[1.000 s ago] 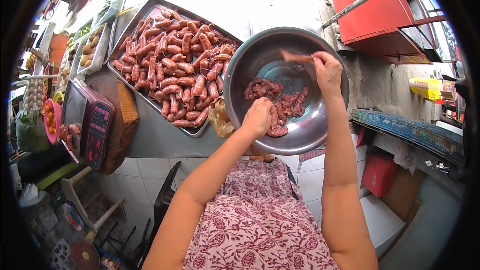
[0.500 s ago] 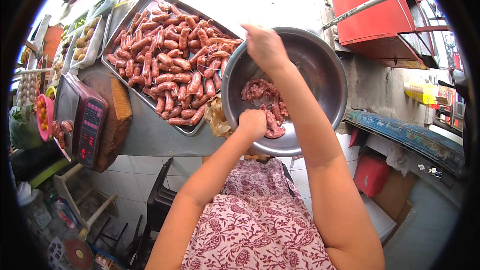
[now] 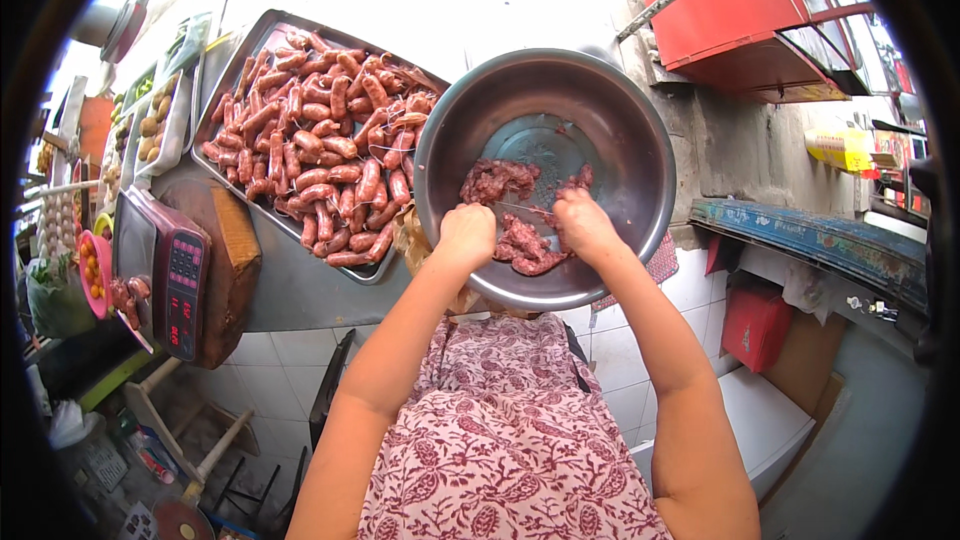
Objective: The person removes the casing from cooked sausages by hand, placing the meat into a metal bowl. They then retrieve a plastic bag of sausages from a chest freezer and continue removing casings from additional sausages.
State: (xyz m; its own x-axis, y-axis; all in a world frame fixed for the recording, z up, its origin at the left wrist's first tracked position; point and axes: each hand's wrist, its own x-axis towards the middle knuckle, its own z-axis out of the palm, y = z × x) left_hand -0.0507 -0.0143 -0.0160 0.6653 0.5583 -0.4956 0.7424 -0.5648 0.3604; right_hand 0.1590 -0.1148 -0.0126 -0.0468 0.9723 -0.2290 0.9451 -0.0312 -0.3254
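Observation:
A wide steel bowl (image 3: pixel 632 130) stands in front of me, with loops of red sausage (image 3: pixel 528 246) lying low in it and a lump of coarse red meat (image 3: pixel 498 180) behind them. Over the bowl's near left part, my left hand (image 3: pixel 468 232) is closed in a fist. My right hand (image 3: pixel 583 218) is closed too, inside the bowl beside the sausage. A thin white string (image 3: pixel 522 207) runs taut between both hands, across the meat. Fingertips are partly hidden. To the left, a metal tray (image 3: pixel 284 212) holds a heap of tied sausage links (image 3: pixel 330 145).
A digital scale (image 3: pixel 182 285) with some sausage on its plate sits at left, against a thick wooden block (image 3: pixel 232 240). Crumpled brown plastic (image 3: pixel 412 238) lies between tray and bowl. A red metal box (image 3: pixel 715 10) and a blue ledge (image 3: pixel 810 240) are at right.
My right hand has come down from above the bowl's far rim to the meat inside. My left hand has shifted left, and string now stretches between the hands.

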